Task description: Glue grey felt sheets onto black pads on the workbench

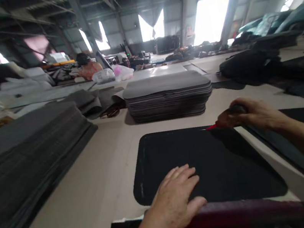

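Just beyond the black panel (201, 164), a grey sheet stack (169, 101).

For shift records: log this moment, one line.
left hand: on black sheet | right hand: holding red-tipped tool by far edge | beyond: grey stack

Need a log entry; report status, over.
Left hand resting on black sheet. Right hand gripping red-tipped tool near sheet's far edge. Grey stack beyond, apart from sheet.
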A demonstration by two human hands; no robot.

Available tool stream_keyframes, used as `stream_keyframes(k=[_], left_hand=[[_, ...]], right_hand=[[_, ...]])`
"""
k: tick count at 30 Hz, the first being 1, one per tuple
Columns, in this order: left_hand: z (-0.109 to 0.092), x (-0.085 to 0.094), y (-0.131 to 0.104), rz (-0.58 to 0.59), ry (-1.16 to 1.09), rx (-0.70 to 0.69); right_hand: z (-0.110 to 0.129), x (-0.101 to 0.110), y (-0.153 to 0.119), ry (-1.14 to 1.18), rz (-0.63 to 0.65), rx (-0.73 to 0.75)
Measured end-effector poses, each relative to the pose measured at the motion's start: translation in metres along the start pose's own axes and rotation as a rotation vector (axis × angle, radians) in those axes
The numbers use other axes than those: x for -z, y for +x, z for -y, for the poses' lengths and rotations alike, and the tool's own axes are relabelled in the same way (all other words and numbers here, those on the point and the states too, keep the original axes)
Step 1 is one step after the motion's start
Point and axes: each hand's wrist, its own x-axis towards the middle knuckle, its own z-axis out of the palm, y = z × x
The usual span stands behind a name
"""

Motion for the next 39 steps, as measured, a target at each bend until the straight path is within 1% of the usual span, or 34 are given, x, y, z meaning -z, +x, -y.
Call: stream_keyframes(k=[2, 4, 8, 12, 15, 18, 22, 26, 34, 39], left_hand=[[0.001, -0.001, 0.000, 0.004, 0.013, 0.006], [0.001, -0.001, 0.000, 0.013, 0.028, 0.016], [0.000, 0.001, 0.002, 0.047, 0.078, 0.027], [0.000, 0.003, 0.003, 0.056, 0.105, 0.024], [0.000, 0.002, 0.002, 0.052, 0.115, 0.020], [0.001, 0.001, 0.002, 0.043, 0.127, 0.017], [0.001, 0.000, 0.003, 0.032, 0.144, 0.007], [0.003, 0.000, 0.004, 0.020, 0.158, -0.014], [0.007, -0.007, 0.005, -0.049, 0.170, -0.067], [0.006, -0.007, 0.005, -0.043, 0.200, -0.074]], right_hand=[[-0.013, 0.007, -0.008, 0.015, 0.017, -0.091], [-0.024, 0.012, -0.015, 0.015, 0.013, -0.137], [-0.037, 0.019, -0.026, -0.023, -0.039, -0.148], [-0.046, 0.021, -0.032, -0.041, -0.082, -0.169], [-0.048, 0.022, -0.037, -0.060, -0.083, -0.188], [-0.046, 0.027, -0.049, -0.082, -0.070, -0.140], [-0.038, 0.034, -0.078, -0.139, -0.046, -0.067], [-0.032, 0.040, -0.115, -0.147, -0.071, -0.036], [-0.016, 0.046, -0.186, -0.098, -0.090, -0.015], [-0.009, 0.046, -0.219, -0.049, -0.104, -0.017]])
